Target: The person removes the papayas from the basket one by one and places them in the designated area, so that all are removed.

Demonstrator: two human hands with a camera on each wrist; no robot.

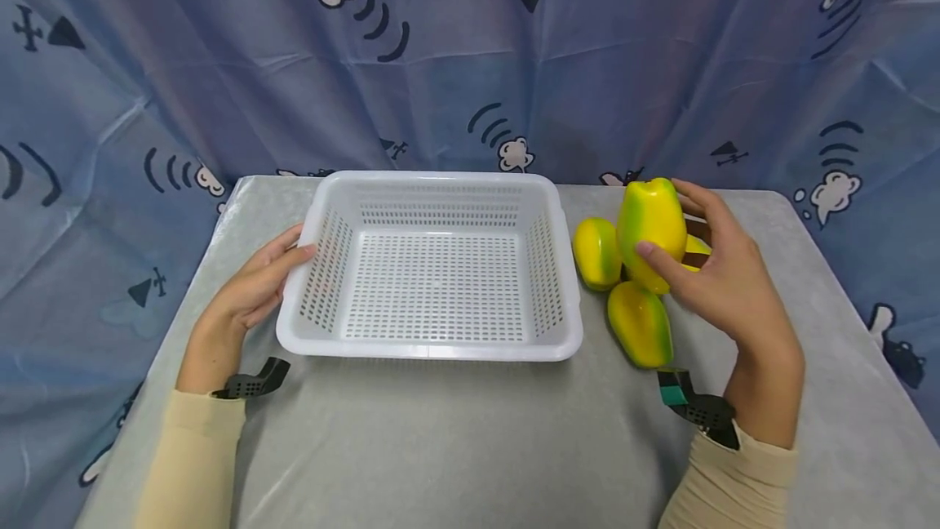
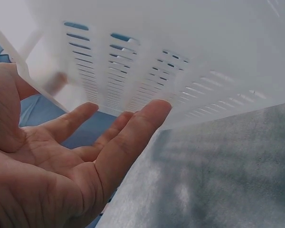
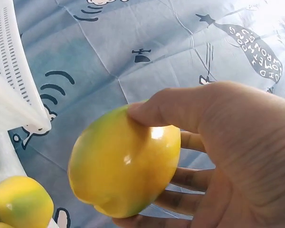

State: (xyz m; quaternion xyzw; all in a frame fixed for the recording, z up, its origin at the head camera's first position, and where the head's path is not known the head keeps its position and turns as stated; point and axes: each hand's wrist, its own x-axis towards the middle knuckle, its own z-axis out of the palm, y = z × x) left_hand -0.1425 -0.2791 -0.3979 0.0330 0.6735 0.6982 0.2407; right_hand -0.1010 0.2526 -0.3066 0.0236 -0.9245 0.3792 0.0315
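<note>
A white plastic basket [image 1: 429, 349] with slotted walls and floor stands on the table. My left hand [image 1: 257, 284] holds its left rim, thumb over the edge; in the left wrist view the fingers [image 2: 128, 142] lie along the outer wall. My right hand [image 1: 723, 268] grips a glossy yellow-green mango [image 1: 649, 223], thumb on one side and fingers around the other. The right wrist view shows this mango [image 3: 126, 164] raised off the table. Beside and below it lie a left mango [image 1: 597, 254], a front mango [image 1: 640, 325] and another mango [image 1: 696, 250] partly hidden behind the hand.
A grey-white cloth covers the table [image 1: 441, 447]. Behind it hangs a blue patterned curtain [image 1: 441, 64], close to the table's back edge. Dark straps with small mounts [image 1: 253, 380] sit on both wrists.
</note>
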